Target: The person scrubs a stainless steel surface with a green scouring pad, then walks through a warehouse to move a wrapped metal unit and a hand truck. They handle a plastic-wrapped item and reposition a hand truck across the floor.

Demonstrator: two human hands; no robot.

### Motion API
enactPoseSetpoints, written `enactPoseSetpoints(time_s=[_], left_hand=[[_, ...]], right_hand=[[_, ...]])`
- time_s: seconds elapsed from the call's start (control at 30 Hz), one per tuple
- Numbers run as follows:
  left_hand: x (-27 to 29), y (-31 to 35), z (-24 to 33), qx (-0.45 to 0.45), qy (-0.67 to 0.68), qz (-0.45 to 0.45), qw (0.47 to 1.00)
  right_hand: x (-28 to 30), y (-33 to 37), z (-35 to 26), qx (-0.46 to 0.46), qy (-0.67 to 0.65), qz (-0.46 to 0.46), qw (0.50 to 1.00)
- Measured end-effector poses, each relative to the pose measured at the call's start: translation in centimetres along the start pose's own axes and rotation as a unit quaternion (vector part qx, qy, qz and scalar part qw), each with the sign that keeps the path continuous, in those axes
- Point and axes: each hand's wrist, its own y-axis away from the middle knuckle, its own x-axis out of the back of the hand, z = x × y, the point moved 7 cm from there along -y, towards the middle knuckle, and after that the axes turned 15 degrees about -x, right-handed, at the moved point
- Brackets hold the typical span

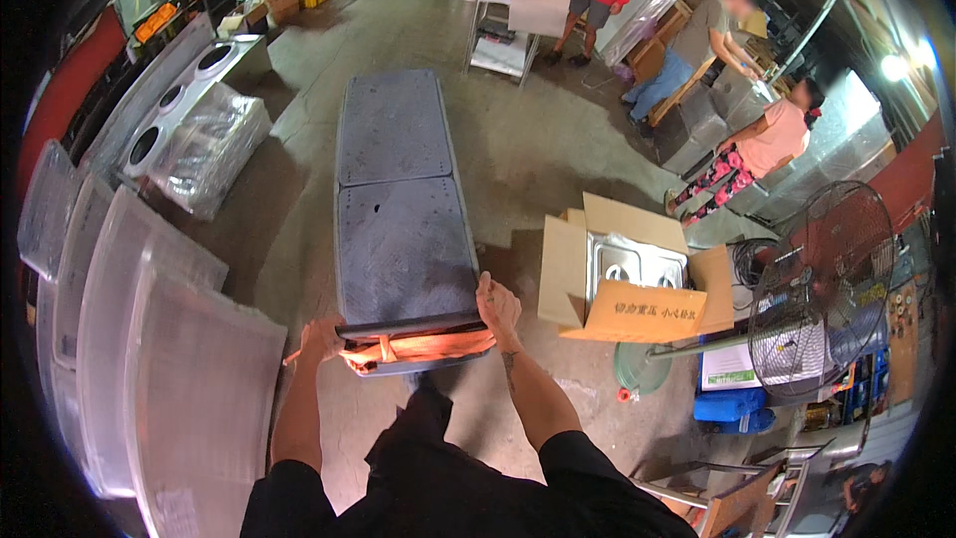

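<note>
Concrete floor (518, 139) runs along both long edges of the one grey platform cart (403, 239), which I see directly ahead. My left hand (321, 339) and right hand (498, 305) are closed on its black handle (413, 324). Rightward, one open carton (595, 321) contains a steel sink (662, 266).

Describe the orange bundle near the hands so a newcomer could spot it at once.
Start with the long grey-blue deck in the middle of the floor. At its near end, the left hand and right hand are at either side of a dark bar. The orange bundle shows just below that bar, its bright colour setting it apart.
</note>
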Motion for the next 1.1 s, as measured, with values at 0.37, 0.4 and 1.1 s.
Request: enactPoseSetpoints(time_s=[0.37,0.4,1.1], left_hand=[[10.6,-21.8,-4.6,-0.044,0.012,0.048,0.998],[11.7,-24.0,-5.1,-0.047,0.016,0.053,0.997],[32.2,-71.5,-18.8,-0.062,0.015,0.095,0.993]], right_hand=[[-4.4,-18.9,-14.7,0.054,0.037,0.111,0.992],[-5.0,-20.9,-16.0,0.051,0.052,0.111,0.991],[-13.6,-60.2,-51.7,0.11,0.105,0.157,0.976]])
